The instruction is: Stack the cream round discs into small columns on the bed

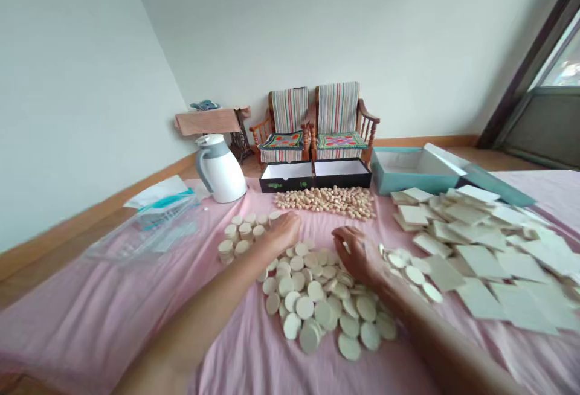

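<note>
My left hand (286, 230) is closed, its fingers curled beside short stacks of round wooden discs (243, 232). Whatever it may hold is hidden behind the knuckles. Over the back right of a loose heap of pale wooden discs (315, 291) is my right hand (357, 253), fingers bent and a little apart, with nothing visible in them. A smaller scatter of discs (414, 275) lies to the right of that wrist. Both forearms reach in from the near edge, one on either side of the heap.
Many small wooden beads (328, 200) lie before two black open boxes (342, 173). At right are a teal box (399, 180) and a spread of square wooden pieces (483, 262). A white jug (224, 171) and clear plastic bags (158, 220) occupy the left of the pink cloth (217, 322).
</note>
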Demonstrator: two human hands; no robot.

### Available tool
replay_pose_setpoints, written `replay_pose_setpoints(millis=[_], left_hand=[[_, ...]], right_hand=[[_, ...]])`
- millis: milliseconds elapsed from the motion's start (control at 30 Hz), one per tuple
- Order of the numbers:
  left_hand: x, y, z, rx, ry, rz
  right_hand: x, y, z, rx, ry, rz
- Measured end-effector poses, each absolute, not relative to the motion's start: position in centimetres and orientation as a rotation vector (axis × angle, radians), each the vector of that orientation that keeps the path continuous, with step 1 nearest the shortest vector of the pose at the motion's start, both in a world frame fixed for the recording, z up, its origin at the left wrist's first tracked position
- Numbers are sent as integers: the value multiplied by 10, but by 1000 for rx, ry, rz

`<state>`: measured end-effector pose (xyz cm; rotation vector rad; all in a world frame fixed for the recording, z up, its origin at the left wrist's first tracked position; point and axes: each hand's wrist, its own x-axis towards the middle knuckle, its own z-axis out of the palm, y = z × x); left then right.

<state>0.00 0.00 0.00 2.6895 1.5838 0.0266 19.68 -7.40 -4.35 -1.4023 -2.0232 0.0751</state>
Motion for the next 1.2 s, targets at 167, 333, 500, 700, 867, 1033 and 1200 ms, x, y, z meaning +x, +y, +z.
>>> replay_pose_setpoints(millis=[167, 333, 500, 700, 867, 1033, 1200], left_hand=[[0, -11, 6, 2724, 1434, 96], [8, -17, 6, 2741, 1286, 31], [22, -20, 8, 2757, 1294, -47], [33, -28, 14, 2740, 1341, -123], [28, -28, 12, 2724, 1293, -76], [20, -24, 4, 2701, 1202, 63], [13, -29, -3, 2651, 1122, 229]], right_hand=[[197, -77, -40, -1410, -2023, 85], [197, -80, -35, -1436, -2016, 108], [198, -79, -37, -1430, -2015, 128], [198, -79, -38, -1438, -2015, 136], [197, -78, -39, -1440, -2011, 147], [197, -77, -39, -1429, -2016, 166], [197, -78, -39, -1430, -2007, 162]])
